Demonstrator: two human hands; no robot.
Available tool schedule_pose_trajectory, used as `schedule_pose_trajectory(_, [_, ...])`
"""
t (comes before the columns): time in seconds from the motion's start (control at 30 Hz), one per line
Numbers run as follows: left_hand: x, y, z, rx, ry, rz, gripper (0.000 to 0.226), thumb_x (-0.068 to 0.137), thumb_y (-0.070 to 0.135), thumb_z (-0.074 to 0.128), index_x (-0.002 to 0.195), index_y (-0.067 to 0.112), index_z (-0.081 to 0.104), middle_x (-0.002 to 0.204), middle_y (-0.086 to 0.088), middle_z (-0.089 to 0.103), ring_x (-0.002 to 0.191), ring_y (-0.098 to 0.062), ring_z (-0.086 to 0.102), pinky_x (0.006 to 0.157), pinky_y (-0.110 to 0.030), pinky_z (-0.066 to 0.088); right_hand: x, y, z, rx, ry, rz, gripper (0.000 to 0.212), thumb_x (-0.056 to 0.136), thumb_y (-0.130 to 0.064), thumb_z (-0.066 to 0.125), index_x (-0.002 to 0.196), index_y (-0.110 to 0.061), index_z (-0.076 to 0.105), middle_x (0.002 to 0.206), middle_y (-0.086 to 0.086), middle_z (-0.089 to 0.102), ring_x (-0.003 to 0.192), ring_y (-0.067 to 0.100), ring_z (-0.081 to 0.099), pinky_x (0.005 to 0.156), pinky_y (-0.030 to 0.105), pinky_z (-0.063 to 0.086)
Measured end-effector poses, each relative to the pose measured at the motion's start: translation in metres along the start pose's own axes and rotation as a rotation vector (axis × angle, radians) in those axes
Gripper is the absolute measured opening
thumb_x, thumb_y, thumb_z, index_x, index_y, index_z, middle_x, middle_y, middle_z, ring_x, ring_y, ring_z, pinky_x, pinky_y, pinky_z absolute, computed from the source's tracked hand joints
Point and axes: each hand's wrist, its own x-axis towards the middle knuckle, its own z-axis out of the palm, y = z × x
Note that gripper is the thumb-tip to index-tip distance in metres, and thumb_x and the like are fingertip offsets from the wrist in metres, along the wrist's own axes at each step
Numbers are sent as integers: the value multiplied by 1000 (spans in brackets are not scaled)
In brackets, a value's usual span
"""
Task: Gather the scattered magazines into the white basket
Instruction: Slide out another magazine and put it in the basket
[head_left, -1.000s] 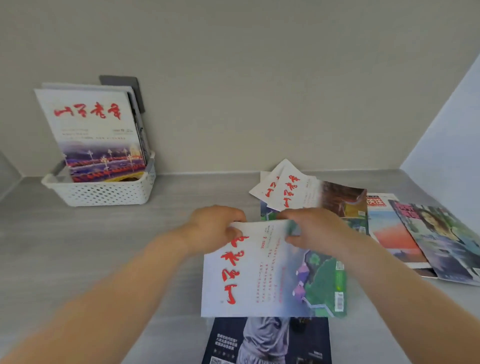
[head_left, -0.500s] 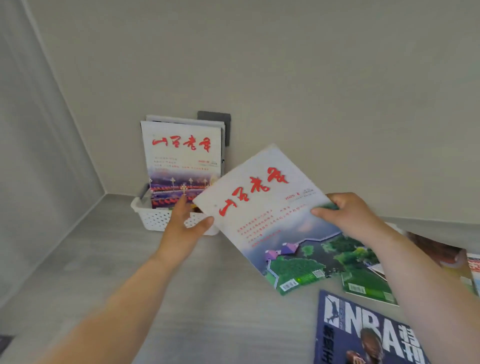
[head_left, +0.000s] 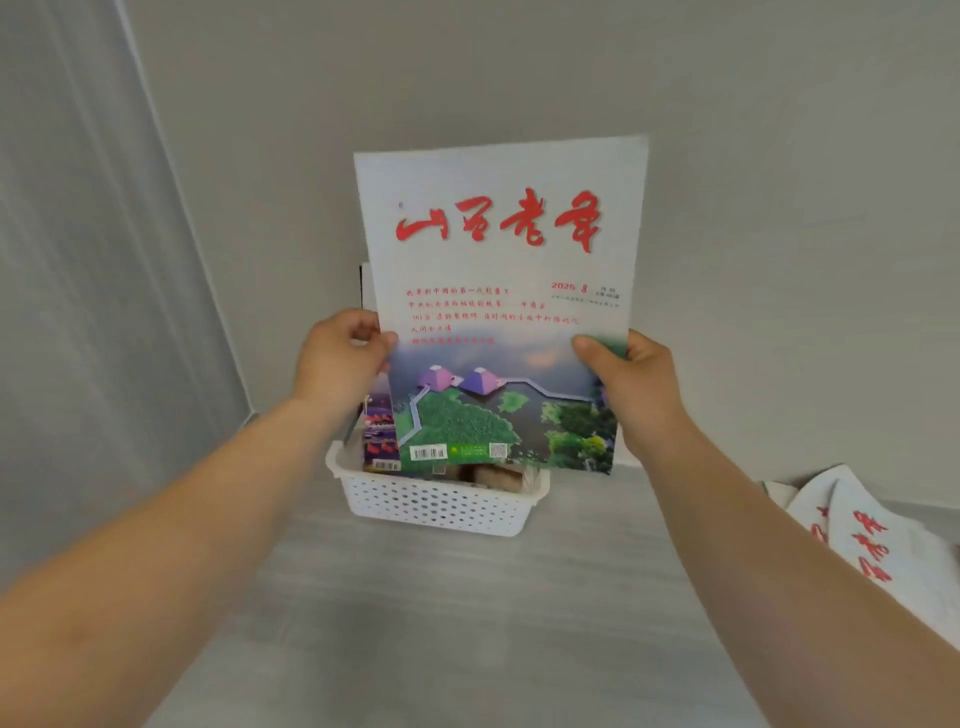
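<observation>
I hold a white magazine (head_left: 498, 312) with red brush lettering and a green island picture upright, its bottom edge just above the white perforated basket (head_left: 441, 504) at the back wall. My left hand (head_left: 340, 358) pinches its left edge and my right hand (head_left: 636, 384) grips its right edge. Behind it, a sliver of another magazine (head_left: 379, 431) stands in the basket, mostly hidden. Two more white magazines with red lettering (head_left: 878, 551) lie on the grey table at the right edge.
The basket stands against the grey back wall near the left corner. A pale side wall (head_left: 93, 291) closes the left. The grey tabletop (head_left: 467, 623) stretches in front of the basket between my forearms.
The magazine went from tilted, right of the basket, to upright directly over it. My left hand moved from the basket's standing magazine to the held magazine's left edge. The view turned left.
</observation>
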Motion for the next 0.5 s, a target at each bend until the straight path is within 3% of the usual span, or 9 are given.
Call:
schedule_pose_trajectory(0.07, [25, -6, -7, 14, 34, 27, 7, 85, 6, 56, 90, 10, 58, 67, 9, 51, 37, 3, 54, 79, -36, 48, 10, 2, 20, -34, -21, -6, 25, 84, -4, 56, 108, 4, 60, 70, -1, 64, 46, -5, 53, 48, 9, 42])
schedule_pose_trajectory(0.1, [34, -9, -9, 35, 36, 44, 7, 84, 6, 56, 90, 9, 60, 66, 9, 52, 37, 4, 54, 77, -34, 48, 14, 5, 29, -44, -29, 5, 26, 84, -3, 56, 109, 4, 59, 67, -3, 64, 42, -6, 51, 44, 8, 40])
schedule_pose_trajectory(0.13, [41, -13, -10, 48, 39, 55, 9, 84, 6, 56, 92, 7, 61, 65, 9, 52, 37, 3, 54, 71, -31, 48, 18, 9, 36, -44, -31, 24, 28, 85, -3, 56, 112, 4, 58, 76, -1, 64, 51, -5, 54, 46, 9, 41])
schedule_pose_trajectory(0.2, [51, -21, -10, 43, 37, 54, 8, 85, 5, 55, 91, 8, 60, 65, 9, 51, 35, 8, 53, 60, -25, 44, 25, 18, 45, -32, -21, 69, 32, 85, -3, 55, 116, 3, 56, 97, 3, 58, 75, 13, 55, 54, 16, 43])
schedule_pose_trajectory(0.33, [53, -44, -5, 64, 22, 8, 8, 85, 5, 54, 87, 13, 56, 70, 5, 54, 39, 7, 56, 54, -21, 42, 30, 42, 54, -77, 8, 156, 31, 84, -2, 56, 114, 4, 57, 102, 25, 64, 71, 34, 58, 52, 29, 49])
schedule_pose_trajectory(0.43, [50, -62, -1, 90, 0, -33, 13, 85, 5, 54, 96, 4, 62, 83, -7, 58, 53, -8, 56, 60, -25, 45, 32, 58, 56, -169, -17, 199, 32, 84, -2, 57, 114, 6, 57, 79, 14, 65, 48, 23, 58, 44, 23, 49])
schedule_pose_trajectory(0.5, [49, -74, 3, 92, -5, -75, 16, 84, 4, 56, 98, 0, 63, 86, -10, 59, 57, -12, 54, 71, -33, 50, 34, 69, 58, -218, -29, 236, 33, 84, -4, 57, 115, 4, 57, 71, 7, 62, 39, 12, 57, 45, 23, 49])
